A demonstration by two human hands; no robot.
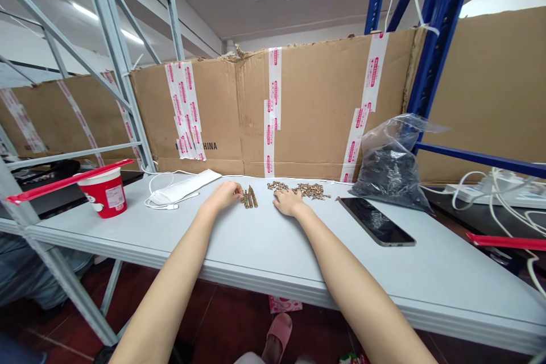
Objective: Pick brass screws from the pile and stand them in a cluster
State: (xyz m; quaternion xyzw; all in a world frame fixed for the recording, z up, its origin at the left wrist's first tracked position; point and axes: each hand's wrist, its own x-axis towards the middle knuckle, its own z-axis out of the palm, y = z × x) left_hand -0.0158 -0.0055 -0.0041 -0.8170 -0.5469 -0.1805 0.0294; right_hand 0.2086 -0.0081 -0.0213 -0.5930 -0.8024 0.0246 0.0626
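Observation:
Small gold-brown metal-looking pieces, too small to name, lie on the grey shelf table in two groups. Several short neat rows of pieces stand side by side at the left. My left hand is at their left edge, its fingertips pinched together; what is between them is too small to make out. Farther right is a loose pile of pieces. My right hand rests palm down at the pile's near left side, fingers stretched out and touching or close to the pieces. It partly covers the pile.
A black phone lies right of my right forearm, before a clear bag of dark material. At left are a red cup and a white flat item with cable. A cardboard wall closes the back, between metal posts.

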